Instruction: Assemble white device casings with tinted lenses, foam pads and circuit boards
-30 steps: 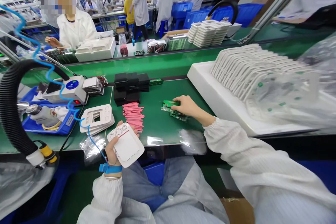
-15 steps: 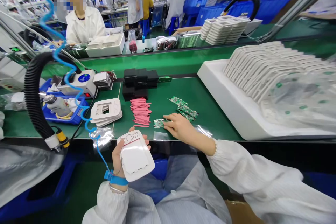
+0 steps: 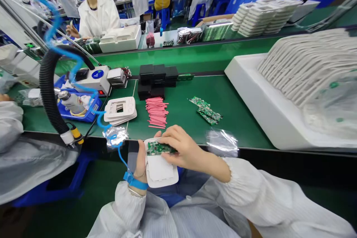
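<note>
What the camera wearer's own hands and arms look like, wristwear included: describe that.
The left hand and right hand wear no gloves. The left sleeve and right sleeve are loose, white and gathered at the ends. At left, a blue wrist strap joins a coiled blue cord, with a thin, silvery bangle between strap and sleeve.

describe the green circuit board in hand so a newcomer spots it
In front of the flat green worktable is a rounded white plastic case. At the case's far end, the right grip holds the rectangular green circuit board; the similar green boards nearby lie loose.
</note>
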Action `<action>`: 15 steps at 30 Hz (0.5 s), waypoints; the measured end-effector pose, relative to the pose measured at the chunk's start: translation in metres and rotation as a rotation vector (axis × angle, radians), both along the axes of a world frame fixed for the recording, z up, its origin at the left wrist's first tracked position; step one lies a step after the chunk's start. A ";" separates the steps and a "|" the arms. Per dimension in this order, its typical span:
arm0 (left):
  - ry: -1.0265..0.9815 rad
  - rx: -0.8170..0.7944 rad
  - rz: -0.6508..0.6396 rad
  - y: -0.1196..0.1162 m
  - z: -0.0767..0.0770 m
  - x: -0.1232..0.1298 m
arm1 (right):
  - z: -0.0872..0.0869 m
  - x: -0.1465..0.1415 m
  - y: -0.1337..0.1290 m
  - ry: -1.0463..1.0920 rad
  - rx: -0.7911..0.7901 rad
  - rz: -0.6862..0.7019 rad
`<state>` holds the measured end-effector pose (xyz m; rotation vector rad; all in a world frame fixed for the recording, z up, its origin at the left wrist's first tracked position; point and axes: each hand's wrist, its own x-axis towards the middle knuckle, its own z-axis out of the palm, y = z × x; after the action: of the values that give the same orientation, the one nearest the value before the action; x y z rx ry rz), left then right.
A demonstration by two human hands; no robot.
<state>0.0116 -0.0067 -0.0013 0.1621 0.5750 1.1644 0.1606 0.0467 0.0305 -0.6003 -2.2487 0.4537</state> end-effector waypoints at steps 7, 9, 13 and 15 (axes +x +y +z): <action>0.050 -0.006 0.016 -0.006 -0.005 -0.004 | -0.017 -0.006 0.002 -0.009 -0.114 -0.013; 0.048 0.016 -0.029 -0.010 -0.008 -0.004 | -0.016 -0.001 0.000 0.024 -0.269 0.014; 0.158 0.147 -0.260 -0.011 -0.004 -0.008 | -0.001 0.010 -0.003 0.065 -0.764 0.184; 0.373 0.267 -0.305 -0.008 0.004 -0.015 | 0.008 0.014 -0.003 0.038 -0.888 0.236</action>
<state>-0.0034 -0.0144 0.0025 0.6836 0.6916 0.9123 0.1744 0.0437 0.0388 -0.7367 -2.0092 1.6014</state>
